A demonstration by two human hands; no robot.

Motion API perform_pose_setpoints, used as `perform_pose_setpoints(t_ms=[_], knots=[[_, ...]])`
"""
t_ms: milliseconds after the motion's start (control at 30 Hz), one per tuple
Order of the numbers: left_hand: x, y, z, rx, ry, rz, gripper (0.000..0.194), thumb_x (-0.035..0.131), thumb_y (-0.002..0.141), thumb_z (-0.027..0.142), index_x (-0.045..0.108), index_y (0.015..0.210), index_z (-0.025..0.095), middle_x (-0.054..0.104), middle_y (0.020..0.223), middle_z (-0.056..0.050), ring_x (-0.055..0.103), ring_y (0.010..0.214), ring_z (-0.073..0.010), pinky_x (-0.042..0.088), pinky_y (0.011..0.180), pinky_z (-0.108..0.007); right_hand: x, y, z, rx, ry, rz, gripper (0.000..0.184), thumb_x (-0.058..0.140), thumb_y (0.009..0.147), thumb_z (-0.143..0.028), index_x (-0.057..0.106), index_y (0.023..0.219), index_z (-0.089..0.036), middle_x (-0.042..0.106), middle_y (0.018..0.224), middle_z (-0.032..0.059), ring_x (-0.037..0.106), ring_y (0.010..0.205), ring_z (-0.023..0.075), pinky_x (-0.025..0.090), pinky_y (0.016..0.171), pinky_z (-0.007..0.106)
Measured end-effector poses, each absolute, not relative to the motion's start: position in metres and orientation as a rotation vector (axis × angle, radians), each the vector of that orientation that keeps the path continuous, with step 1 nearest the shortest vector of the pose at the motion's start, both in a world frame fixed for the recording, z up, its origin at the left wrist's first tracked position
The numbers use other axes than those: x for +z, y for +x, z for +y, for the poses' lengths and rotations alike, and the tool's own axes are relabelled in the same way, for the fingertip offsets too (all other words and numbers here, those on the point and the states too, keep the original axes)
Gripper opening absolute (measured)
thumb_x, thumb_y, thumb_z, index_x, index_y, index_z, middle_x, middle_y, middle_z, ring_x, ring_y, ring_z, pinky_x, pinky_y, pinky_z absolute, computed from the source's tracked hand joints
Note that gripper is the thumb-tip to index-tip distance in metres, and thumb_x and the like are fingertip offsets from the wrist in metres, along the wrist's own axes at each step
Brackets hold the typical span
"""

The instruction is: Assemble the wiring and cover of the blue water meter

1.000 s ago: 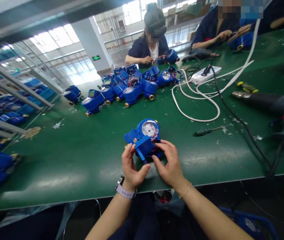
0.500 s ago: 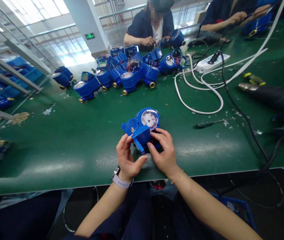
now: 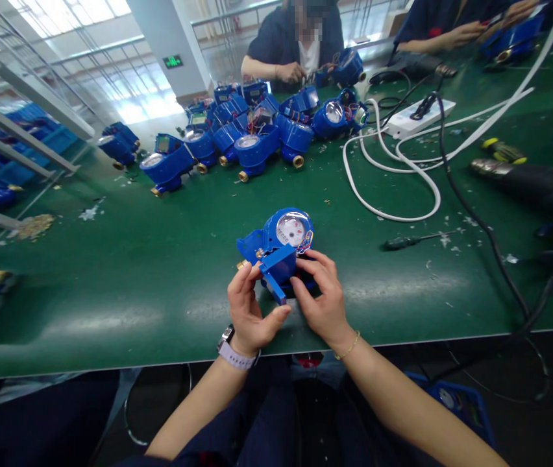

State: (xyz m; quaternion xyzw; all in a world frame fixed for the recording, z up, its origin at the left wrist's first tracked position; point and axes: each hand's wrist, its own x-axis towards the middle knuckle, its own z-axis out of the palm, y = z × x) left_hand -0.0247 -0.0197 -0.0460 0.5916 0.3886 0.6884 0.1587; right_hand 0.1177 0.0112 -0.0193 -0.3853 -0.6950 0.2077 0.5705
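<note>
A blue water meter (image 3: 286,220) with a round clear dial and a loop of coloured wires rests on the green table in front of me. At its near side a blue plastic housing part (image 3: 279,264) is tilted, with a narrow flap angled down toward me. My left hand (image 3: 252,311) is closed on the left side of this part, thumb at the flap's lower end. On the other side my right hand (image 3: 322,292) grips its right edge between thumb and fingers, close to the wires. The fingertips are partly hidden behind the part.
Several blue water meters (image 3: 257,150) stand in a cluster at the back. To the right lie a screwdriver (image 3: 398,242), a white power strip (image 3: 420,118), looping cables and a heat gun (image 3: 524,181). Across the table a co-worker (image 3: 296,45) handles another meter.
Both hands keep nearly the same hold on the housing part. The view has shifted slightly; the meter and part look almost unchanged.
</note>
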Motion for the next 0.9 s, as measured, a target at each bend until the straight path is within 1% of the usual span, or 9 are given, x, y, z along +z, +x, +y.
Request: perform_pose_setpoints(t_ms=[133,233,300,367,500,567,633,767,900], knots=[[-0.045,-0.024,-0.020,1.970,1.660,1.093,0.081,0.081,0.074,0.035,0.041,0.143,0.025,0.054,0.132,-0.010,0.056,0.125,-0.0218,0.046,0.106,-0.030,-0.019,0.122,0.008,0.504,-0.913,-1.671,0.028,0.054,0.092,-0.019,0.059,0.120,-0.020,0.060,0.120,0.0105,0.051,0.119,0.0264,0.038,0.104,0.052],[-0.045,-0.024,-0.020,1.973,1.653,1.094,0.078,0.080,0.075,0.035,0.042,0.143,0.025,0.054,0.133,-0.010,0.056,0.125,-0.0214,0.046,0.107,-0.030,-0.019,0.124,0.007,0.506,-0.929,-1.676,0.030,0.055,0.092,-0.022,0.058,0.122,-0.019,0.059,0.121,0.0119,0.051,0.119,0.0273,0.039,0.103,0.052],[-0.046,-0.025,-0.021,1.975,1.654,1.101,0.076,0.080,0.076,0.035,0.043,0.141,0.025,0.052,0.135,-0.010,0.054,0.127,-0.0223,0.045,0.109,-0.031,-0.019,0.123,0.007,0.485,-0.948,-1.664,0.028,0.057,0.092,-0.024,0.058,0.120,-0.018,0.060,0.118,0.0117,0.052,0.117,0.0273,0.039,0.102,0.051],[-0.047,-0.025,-0.021,1.978,1.660,1.103,0.076,0.080,0.075,0.035,0.044,0.141,0.024,0.052,0.135,-0.010,0.052,0.129,-0.0232,0.043,0.111,-0.033,-0.019,0.122,0.007,0.453,-0.965,-1.657,0.025,0.059,0.093,-0.026,0.059,0.117,-0.019,0.063,0.109,0.0101,0.053,0.114,0.0274,0.039,0.101,0.051],[-0.049,-0.025,-0.020,1.986,1.667,1.111,0.076,0.080,0.075,0.034,0.043,0.141,0.024,0.053,0.134,-0.011,0.053,0.128,-0.0233,0.043,0.111,-0.034,-0.019,0.121,0.009,0.393,-0.968,-1.676,0.022,0.061,0.093,-0.024,0.058,0.115,-0.022,0.067,0.089,0.0032,0.055,0.106,0.0264,0.033,0.104,0.052],[-0.049,-0.026,-0.020,1.987,1.668,1.116,0.075,0.081,0.074,0.034,0.045,0.139,0.024,0.053,0.133,-0.011,0.053,0.127,-0.0233,0.043,0.111,-0.034,-0.019,0.122,0.009,0.364,-0.961,-1.690,0.023,0.061,0.093,-0.022,0.057,0.116,-0.022,0.068,0.087,0.0013,0.056,0.102,0.0249,0.029,0.106,0.052],[-0.049,-0.025,-0.020,1.991,1.660,1.118,0.073,0.081,0.074,0.034,0.047,0.137,0.024,0.053,0.133,-0.011,0.054,0.126,-0.0234,0.044,0.109,-0.033,-0.019,0.122,0.009,0.340,-0.949,-1.698,0.025,0.060,0.093,-0.020,0.056,0.117,-0.023,0.069,0.087,0.0004,0.057,0.099,0.0236,0.028,0.107,0.050],[-0.043,-0.024,-0.019,2.001,1.626,1.073,0.075,0.081,0.074,0.031,0.045,0.139,0.024,0.055,0.130,-0.009,0.058,0.121,-0.0208,0.047,0.106,-0.029,-0.019,0.123,0.010,0.318,-0.946,-1.716,0.028,0.060,0.092,-0.018,0.055,0.119,-0.024,0.069,0.086,-0.0007,0.057,0.095,0.0229,0.028,0.107,0.049],[-0.038,-0.022,-0.018,1.991,1.619,1.036,0.075,0.079,0.076,0.028,0.042,0.141,0.026,0.058,0.126,-0.007,0.060,0.117,-0.0192,0.049,0.104,-0.029,-0.020,0.124,0.010,0.312,-0.960,-1.730,0.026,0.060,0.093,-0.019,0.055,0.118,-0.024,0.069,0.084,-0.0007,0.056,0.093,0.0230,0.029,0.106,0.048]])
